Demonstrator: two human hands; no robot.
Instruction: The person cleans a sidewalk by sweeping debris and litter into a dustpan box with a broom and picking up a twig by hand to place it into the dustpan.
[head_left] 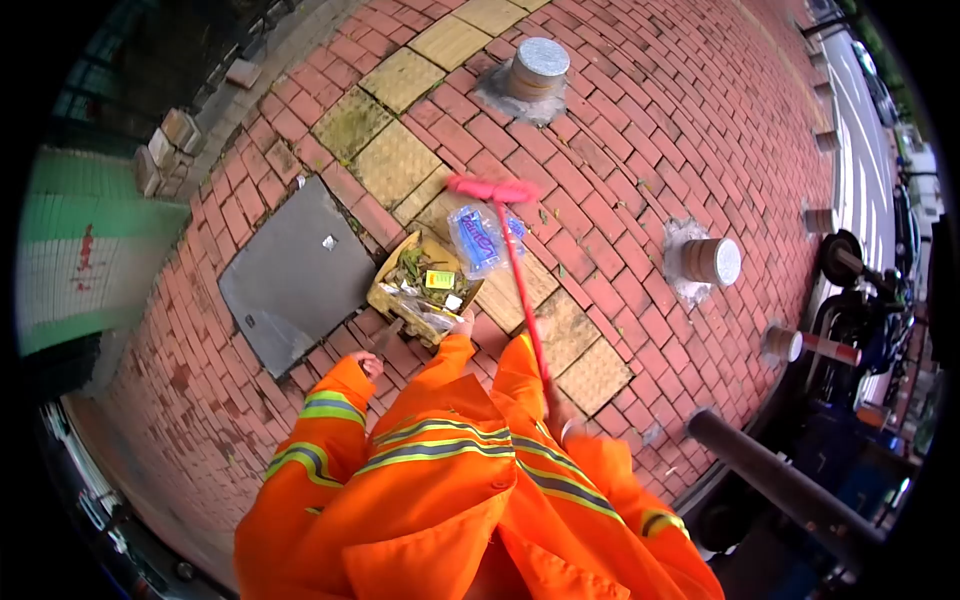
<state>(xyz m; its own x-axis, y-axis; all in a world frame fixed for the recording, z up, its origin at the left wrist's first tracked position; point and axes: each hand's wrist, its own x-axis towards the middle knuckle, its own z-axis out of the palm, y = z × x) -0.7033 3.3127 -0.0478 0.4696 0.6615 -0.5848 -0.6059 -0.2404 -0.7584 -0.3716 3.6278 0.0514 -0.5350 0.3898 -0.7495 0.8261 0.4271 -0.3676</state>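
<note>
Left hand: near side, just left of the near edge of the yellow dustpan; fingers look curled together, clamped on its short handle, small in view

Right hand: near, to the right, clamped round the near end of the red broom; blurred, so can't tell each finger's position

Dustpan sits on the red brick paving, ahead of the person, right of the grey cover plate. In it: leaves, a small yellow-green packet, a white scrap

Broom runs from right hand to the far side; broom head is blurred, just beyond the clear plastic bag with blue lettering. Bag lies just beside the dustpan's far right edge; broom handle passes over its right part

Yellow paving strip runs far left to near right, bag and dustpan along it. Bollards: one far, one right, more at far right. Left: green wall, stacked blocks. Both sleeves orange with reflective bands
</note>
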